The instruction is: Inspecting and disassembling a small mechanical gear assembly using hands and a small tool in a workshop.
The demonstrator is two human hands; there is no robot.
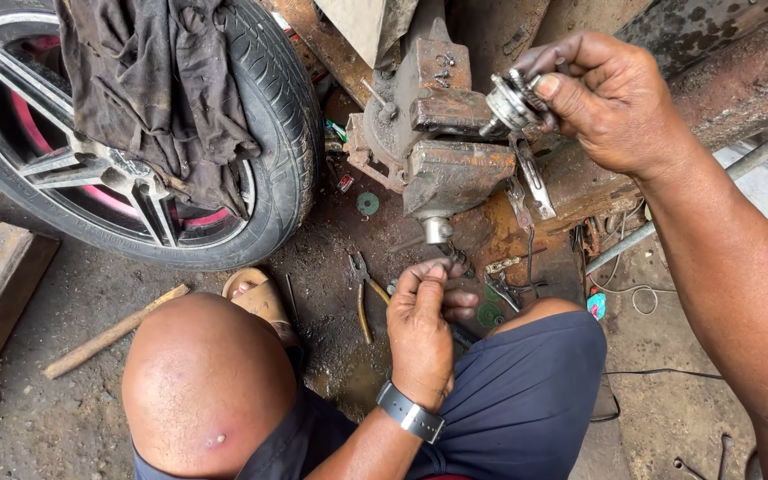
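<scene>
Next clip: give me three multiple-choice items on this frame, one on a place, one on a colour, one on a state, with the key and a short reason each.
1. Where does the dark rag lie?
A. over the wheel
B. on the vise
C. on the knee

2. What colour is the strap of the watch on the left hand?
A. red
B. grey
C. yellow

3. What is the right hand doing?
A. resting flat and empty
B. gripping the pliers
C. holding a metal part by the vise

Key: 1 A, the rag drapes across the rim and tyre. 2 B, the band is grey. 3 C, the fingers pinch the part; the pliers lie on the ground.
</scene>
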